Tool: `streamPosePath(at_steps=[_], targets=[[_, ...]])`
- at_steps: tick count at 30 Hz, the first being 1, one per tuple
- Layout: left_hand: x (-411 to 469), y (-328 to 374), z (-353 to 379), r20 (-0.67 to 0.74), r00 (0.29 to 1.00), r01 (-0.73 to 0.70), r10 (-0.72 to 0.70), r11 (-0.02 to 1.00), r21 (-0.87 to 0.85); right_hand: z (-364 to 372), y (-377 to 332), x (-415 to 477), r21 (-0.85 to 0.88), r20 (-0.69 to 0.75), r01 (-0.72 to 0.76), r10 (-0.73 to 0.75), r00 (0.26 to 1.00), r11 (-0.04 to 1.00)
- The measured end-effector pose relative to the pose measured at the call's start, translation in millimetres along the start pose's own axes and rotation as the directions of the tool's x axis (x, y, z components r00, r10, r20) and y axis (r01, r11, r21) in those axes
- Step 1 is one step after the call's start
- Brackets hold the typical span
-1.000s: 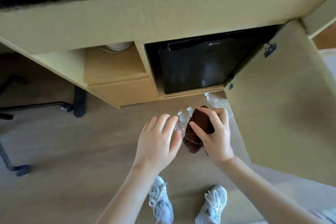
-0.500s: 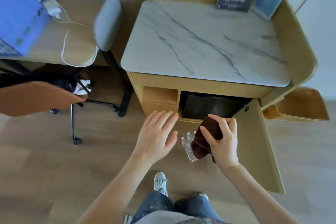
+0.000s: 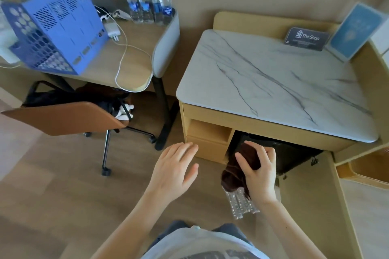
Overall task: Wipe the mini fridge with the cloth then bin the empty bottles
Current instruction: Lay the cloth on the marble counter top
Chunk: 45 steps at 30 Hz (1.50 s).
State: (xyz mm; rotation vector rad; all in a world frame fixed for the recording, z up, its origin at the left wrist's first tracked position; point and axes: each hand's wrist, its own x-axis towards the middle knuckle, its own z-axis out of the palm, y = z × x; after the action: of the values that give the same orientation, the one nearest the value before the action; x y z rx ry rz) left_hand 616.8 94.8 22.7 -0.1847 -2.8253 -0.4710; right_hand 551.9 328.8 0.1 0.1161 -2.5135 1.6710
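Grips the bunched brown cloth point(image 3: 235, 167) in the right hand point(image 3: 260, 176), fingers and thumb curled over its top, right of frame centre. Holds the left hand point(image 3: 174, 172) flat and released beside it, fingers spread, touching nothing. Shows clear ribbed bottles point(image 3: 241, 204) jutting out under cloth and wrist; cannot tell whether gripped too. Fronts the black mini fridge point(image 3: 290, 153), set in the cabinet point(image 3: 207, 149) recess.

Brown cloth point(image 3: 248, 159) bunched above clear empty bottles point(image 3: 240, 204), perhaps three; black mini fridge point(image 3: 294, 154) inside cabinet point(image 3: 273, 130).
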Motion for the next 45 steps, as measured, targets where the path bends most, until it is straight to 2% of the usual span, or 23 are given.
streamPosePath(at_steps=[8,16,21,24,30,37,40,45], targets=[[70,-38,-3,-0.046,0.999,0.026,-0.028,0.999,-0.035,33,-16,77,-0.002,-0.014,0.02,-0.02,1.0,1.0],[189,-81,34,-0.001,1.0,0.023,-0.023,0.999,-0.031,64,0,226,0.002,0.035,0.063,-0.063,0.997,0.998],[284,-102,44,0.018,0.999,0.03,-0.029,0.999,-0.034,83,6,321,-0.097,0.14,0.11,-0.096,0.986,0.989],[326,-114,51,0.023,0.999,0.046,-0.045,0.998,-0.048,102,12,361,-0.212,0.211,0.162,-0.117,0.97,0.964],[357,-141,71,0.099,0.992,0.088,-0.08,0.993,-0.077,145,40,388,-0.351,0.29,0.131,-0.025,0.957,0.927],[371,-171,82,0.212,0.977,0.049,-0.02,0.99,-0.134,172,47,397,-0.513,0.221,-0.001,0.134,0.966,0.858],[376,-180,82,0.228,0.974,0.023,0.014,0.987,-0.158,165,40,392,-0.524,0.202,-0.024,0.152,0.968,0.852],[381,-189,82,0.209,0.974,-0.04,0.083,0.978,-0.204,142,41,364,-0.567,0.077,-0.121,0.199,0.977,0.815]])
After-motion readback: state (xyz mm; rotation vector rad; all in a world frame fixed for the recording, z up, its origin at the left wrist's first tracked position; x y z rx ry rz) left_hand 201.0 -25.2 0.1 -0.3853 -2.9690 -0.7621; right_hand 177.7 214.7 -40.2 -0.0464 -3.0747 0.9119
